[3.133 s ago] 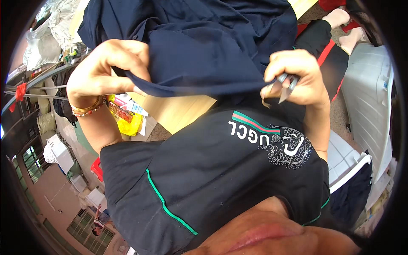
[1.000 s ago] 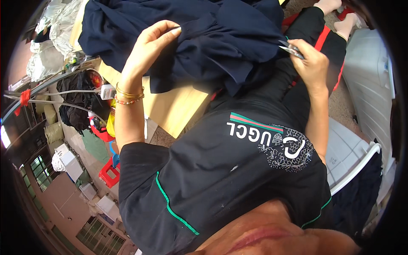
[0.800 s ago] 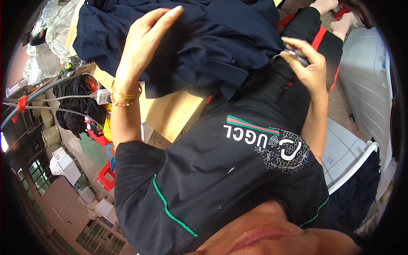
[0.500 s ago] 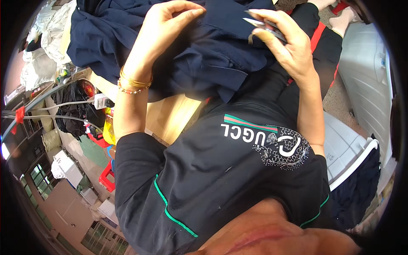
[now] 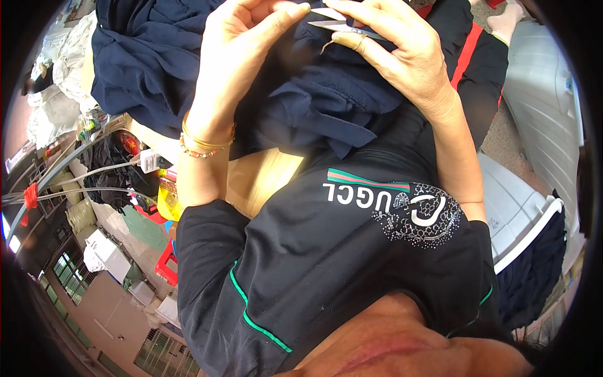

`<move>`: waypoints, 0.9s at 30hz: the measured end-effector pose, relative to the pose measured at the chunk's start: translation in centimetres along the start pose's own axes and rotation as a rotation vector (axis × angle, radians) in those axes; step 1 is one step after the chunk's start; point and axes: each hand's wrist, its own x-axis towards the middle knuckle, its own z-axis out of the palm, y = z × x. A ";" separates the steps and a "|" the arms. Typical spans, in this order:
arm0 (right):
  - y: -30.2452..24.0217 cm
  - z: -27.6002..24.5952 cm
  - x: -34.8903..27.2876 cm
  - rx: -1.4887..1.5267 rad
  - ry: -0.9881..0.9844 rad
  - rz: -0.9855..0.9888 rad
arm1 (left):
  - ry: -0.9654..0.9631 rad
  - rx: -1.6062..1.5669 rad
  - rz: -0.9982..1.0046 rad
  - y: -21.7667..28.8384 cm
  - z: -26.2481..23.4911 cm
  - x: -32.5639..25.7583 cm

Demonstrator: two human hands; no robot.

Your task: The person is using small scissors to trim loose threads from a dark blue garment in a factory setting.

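Dark navy cloth (image 5: 151,69) lies in folds across the tabletop and over my lap. My right hand (image 5: 408,50) is wrapped round a pair of thread snips (image 5: 342,26), with the two pointed blades apart and directed left. A thin band or thread with a loose end (image 5: 326,45) circles the right thumb. My left hand (image 5: 242,41) is closed in a pinch just left of the blade tips, above the cloth. What the pinched fingertips hold, if anything, is too small to make out. A gold bangle and a beaded bracelet (image 5: 204,149) ring the left wrist.
A pale wooden tabletop (image 5: 264,179) shows below the cloth. Grey plastic bins (image 5: 543,107) stand at the right, with more dark cloth (image 5: 534,276) below. Cables (image 5: 94,160) cross the left side near a white plug (image 5: 149,161). White fabric (image 5: 69,69) is piled at far left.
My right hand has moved left and up with the snips, bringing the blades close to my left fingertips. The left hand has shifted only slightly, and the cloth's near folds have moved a little.
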 end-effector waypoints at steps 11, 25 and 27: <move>0.1 0.1 0.1 0.021 0.070 -0.033 | -0.052 -0.188 -0.029 -0.9 -0.4 1.0; 2.2 -1.2 -0.1 0.577 0.086 0.511 | -0.261 0.328 -0.095 1.0 -4.9 0.3; 2.7 -1.0 0.0 0.613 0.124 0.515 | -0.236 0.124 -0.085 0.9 -5.1 0.0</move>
